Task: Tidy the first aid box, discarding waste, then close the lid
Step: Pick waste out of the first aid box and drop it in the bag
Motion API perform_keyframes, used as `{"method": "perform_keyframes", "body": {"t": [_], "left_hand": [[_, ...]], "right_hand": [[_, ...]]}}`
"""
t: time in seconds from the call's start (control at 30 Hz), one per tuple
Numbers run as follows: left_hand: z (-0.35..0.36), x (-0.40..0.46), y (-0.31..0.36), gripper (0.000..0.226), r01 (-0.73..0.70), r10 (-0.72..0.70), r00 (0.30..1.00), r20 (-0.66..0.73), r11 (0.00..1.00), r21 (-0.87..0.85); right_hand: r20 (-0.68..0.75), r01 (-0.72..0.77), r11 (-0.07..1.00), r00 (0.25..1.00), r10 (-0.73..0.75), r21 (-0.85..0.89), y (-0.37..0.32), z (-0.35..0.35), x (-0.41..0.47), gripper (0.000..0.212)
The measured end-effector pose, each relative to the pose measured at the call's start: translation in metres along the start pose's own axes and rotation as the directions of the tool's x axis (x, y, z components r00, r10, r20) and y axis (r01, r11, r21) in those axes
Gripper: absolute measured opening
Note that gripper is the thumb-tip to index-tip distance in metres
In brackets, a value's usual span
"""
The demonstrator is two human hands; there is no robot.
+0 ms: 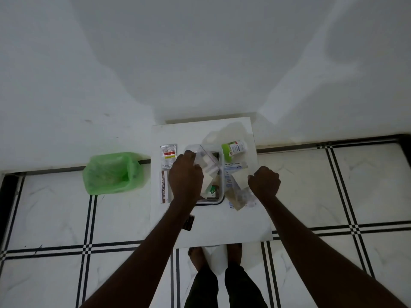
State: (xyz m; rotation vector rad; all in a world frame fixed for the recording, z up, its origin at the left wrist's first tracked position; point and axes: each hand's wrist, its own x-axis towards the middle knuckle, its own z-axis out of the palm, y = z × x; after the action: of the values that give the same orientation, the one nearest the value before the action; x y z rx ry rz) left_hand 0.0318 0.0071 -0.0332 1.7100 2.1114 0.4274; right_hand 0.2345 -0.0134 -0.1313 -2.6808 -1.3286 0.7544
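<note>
Bin (111, 174) lined with a green bag on the floor at 9 o'clock from the table (211, 225), mouth open and within arm's reach; presumably parked there to take waste

Along the table's 9 o'clock edge: foil packet (168, 154) above a long ointment carton (164, 187), laid flat side by side just beside the box; judged set out for sorting

Left hand (186, 174) down over the 9 o'clock half of the clear box (219, 200), fingers curled onto clear plastic and white packets inside; whether pinching one or only pressing, cannot tell. Box near table centre, open, contents loose; no lid made out for certain

Small dark item (189, 222) at 6 o'clock of the box, half hidden under the left forearm; unidentified

Green-capped bottle (233, 148) lying on its side at 1 o'clock of the box

Bandage packets (233, 166) and crumpled wrappers (239, 195) at 3 to 4 o'clock, touching the box wall

Right hand (264, 182) at 3 o'clock, closed to a fist above the wrappers; held object, if any, not visible

Judged mid-sort; closing not yet begun
</note>
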Motion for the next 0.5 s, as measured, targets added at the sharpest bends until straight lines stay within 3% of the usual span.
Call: {"method": "perform_keyframes", "body": {"t": [0.2, 0.37, 0.5], "left_hand": [[0.002, -0.003, -0.009, 0.028, 0.048, -0.049, 0.999, -0.013, 0.995, -0.087], [0.0, -0.006, -0.014, 0.026, 0.075, -0.081, 0.996, -0.042, 0.988, -0.136], [-0.01, -0.005, -0.018, 0.028, 0.136, -0.14, 0.99, -0.002, 0.969, -0.208]], "right_hand": [[-0.024, -0.038, 0.999, 0.999, 0.038, 0.014, 0.0, 0.012, 0.005, 0.042], [-0.018, -0.032, 0.999, 0.999, 0.031, -0.04, -0.002, 0.013, 0.004, 0.031], [-0.012, -0.03, 0.999, 0.999, 0.031, 0.03, -0.005, -0.012, 0.0, 0.027]]}}
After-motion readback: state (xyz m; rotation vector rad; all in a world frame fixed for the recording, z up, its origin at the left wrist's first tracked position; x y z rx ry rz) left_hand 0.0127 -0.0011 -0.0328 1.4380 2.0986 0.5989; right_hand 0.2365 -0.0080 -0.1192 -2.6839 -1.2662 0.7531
